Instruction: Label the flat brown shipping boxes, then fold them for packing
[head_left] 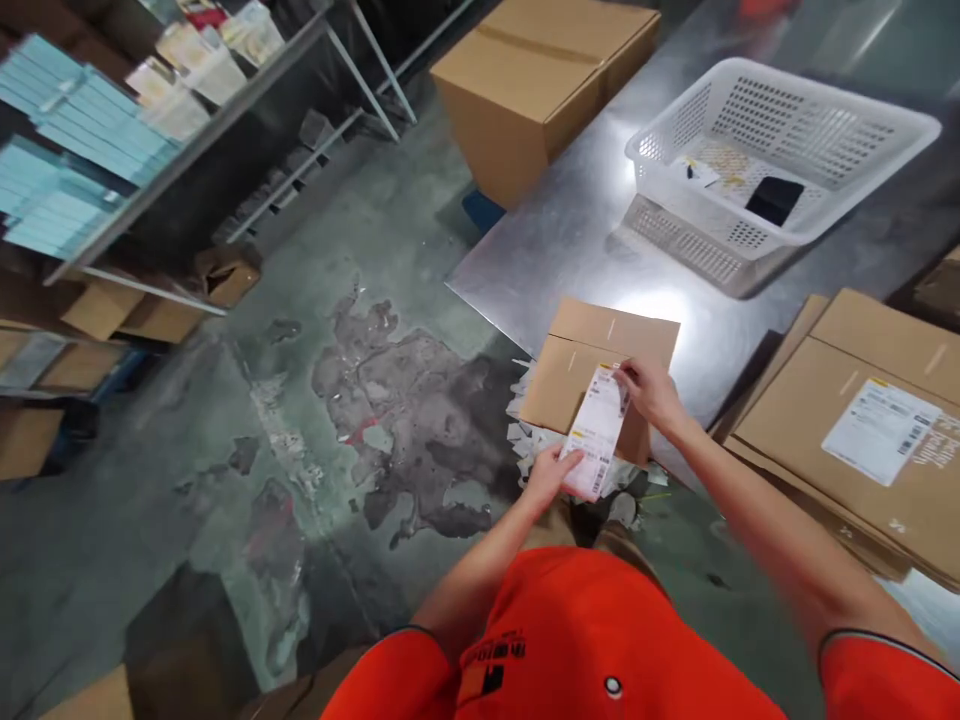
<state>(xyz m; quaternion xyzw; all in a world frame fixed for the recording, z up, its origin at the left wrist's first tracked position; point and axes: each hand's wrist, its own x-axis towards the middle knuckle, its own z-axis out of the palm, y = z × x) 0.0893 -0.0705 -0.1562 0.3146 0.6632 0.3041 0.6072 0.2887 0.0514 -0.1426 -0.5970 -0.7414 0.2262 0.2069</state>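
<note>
Label strip (pixel 599 418) held in closed pinches, left hand (pixel 547 476) at eight o'clock, right hand (pixel 654 395) at one, presumably for tautness above cardboard (pixel 585 338).

Bright orange-red shirt (pixel 600 620) worn; short sleeves (pixel 885 670) edged with dark, pale-lined trim. Chest marked with dark lettering (pixel 501 648), black-and-orange block (pixel 484 683), round white dark-rimmed spot (pixel 613 686). Brownish trousers (pixel 628 548), pale shoe (pixel 622 508) partly seen.

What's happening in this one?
A person holds a printed shipping label in both hands, the left at its lower end, the right at its upper end, over a cardboard piece at the metal table's corner. A labelled carton lies to the right.
</note>
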